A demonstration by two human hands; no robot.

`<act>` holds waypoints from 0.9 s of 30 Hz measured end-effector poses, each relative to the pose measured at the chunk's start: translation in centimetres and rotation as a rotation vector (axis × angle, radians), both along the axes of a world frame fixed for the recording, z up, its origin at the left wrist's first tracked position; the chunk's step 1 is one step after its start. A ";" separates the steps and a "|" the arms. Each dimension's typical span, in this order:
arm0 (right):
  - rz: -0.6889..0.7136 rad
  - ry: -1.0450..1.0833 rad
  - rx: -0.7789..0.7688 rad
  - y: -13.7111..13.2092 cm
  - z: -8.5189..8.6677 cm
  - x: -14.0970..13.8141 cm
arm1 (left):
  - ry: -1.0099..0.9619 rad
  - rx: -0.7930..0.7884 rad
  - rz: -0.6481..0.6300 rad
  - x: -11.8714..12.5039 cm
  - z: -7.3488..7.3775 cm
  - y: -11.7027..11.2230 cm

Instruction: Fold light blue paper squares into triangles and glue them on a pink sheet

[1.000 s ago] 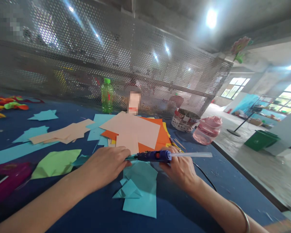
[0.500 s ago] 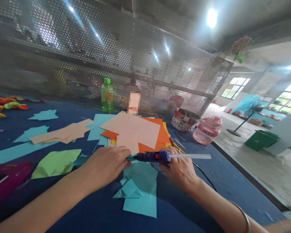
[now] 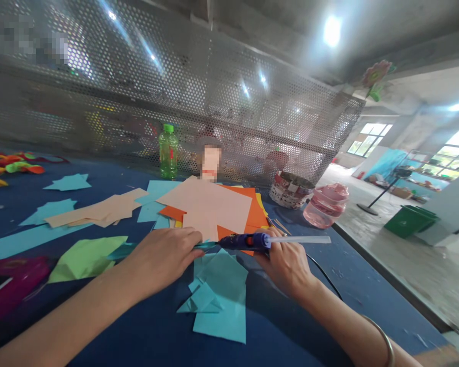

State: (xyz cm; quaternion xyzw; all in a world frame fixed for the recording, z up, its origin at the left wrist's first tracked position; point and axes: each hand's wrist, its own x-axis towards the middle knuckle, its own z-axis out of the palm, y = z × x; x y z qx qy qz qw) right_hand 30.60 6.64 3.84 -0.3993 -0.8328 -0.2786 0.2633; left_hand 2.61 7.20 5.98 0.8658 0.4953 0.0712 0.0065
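My right hand [image 3: 286, 265] grips a blue hot glue gun [image 3: 247, 240], its clear glue stick [image 3: 300, 239] pointing right and its nozzle pointing left. My left hand [image 3: 162, 257] is closed with fingers curled on a small teal paper piece [image 3: 204, 245] right at the nozzle. Below both hands lie teal paper sheets [image 3: 222, 295] with a folded teal shape on top. The blue table [image 3: 137, 331] carries everything.
A stack of beige and orange paper [image 3: 210, 206] lies just beyond my hands. Green paper [image 3: 82, 257] and teal and beige scraps [image 3: 95, 211] lie left. A green bottle [image 3: 168, 152], a woven basket [image 3: 290, 189] and a pink jar [image 3: 325, 205] stand at the back. A perforated metal screen [image 3: 176, 102] backs the table.
The glue gun and my right hand have risen slightly and shifted a little away from me; my left hand stays at the nozzle with the teal piece.
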 end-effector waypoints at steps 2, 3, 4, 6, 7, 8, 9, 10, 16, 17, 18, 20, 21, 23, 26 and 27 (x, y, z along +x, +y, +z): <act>-0.033 -0.001 -0.001 0.0 0.0 0.0 | -0.005 0.002 0.003 0.0 0.1 0.0; -0.041 -0.004 0.002 0.0 0.0 0.0 | -0.006 0.002 0.003 0.0 0.1 0.0; -0.038 -0.008 0.010 0.0 0.0 0.0 | -0.006 0.003 0.002 -0.1 0.1 -0.1; -0.018 -0.012 0.034 0.0 0.0 0.1 | -0.004 0.006 0.000 -0.1 0.1 -0.1; -0.013 -0.012 0.040 0.0 -0.1 0.1 | -0.003 0.008 -0.002 -0.1 0.0 0.0; -0.011 -0.015 0.036 0.1 -0.1 0.2 | -0.003 0.011 -0.003 -0.2 0.0 0.0; -0.019 -0.016 0.028 0.1 -0.2 0.3 | -0.003 0.014 -0.003 -0.2 0.0 0.0; -0.036 -0.014 0.015 0.1 -0.3 0.5 | -0.005 0.017 -0.003 -0.2 -0.1 0.0; -0.264 0.207 -0.176 -0.6 0.1 2.4 | -0.017 0.019 0.003 -0.2 -0.1 0.0; -0.312 0.284 -0.224 -0.9 0.4 3.1 | -0.020 0.015 0.002 -0.2 -0.1 0.0; -0.350 0.364 -0.265 -1.2 0.6 3.9 | -0.024 0.010 0.002 -0.2 -0.1 0.1; -0.393 0.509 -0.348 -1.8 0.9 6.1 | -0.036 -0.001 0.001 -0.2 -0.1 0.2; -0.408 0.555 -0.405 -2.2 1.0 7.4 | -0.043 -0.005 0.001 -0.2 -0.1 0.3; -0.502 0.639 -0.523 -2.8 0.9 10.1 | -0.059 -0.013 -0.003 -0.2 -0.2 0.4; -0.676 0.762 -0.704 -3.4 0.5 13.7 | -0.077 -0.018 -0.010 -0.2 -0.4 0.7; -0.706 0.764 -0.704 -3.6 0.3 14.6 | -0.082 -0.018 -0.012 -0.2 -0.4 0.7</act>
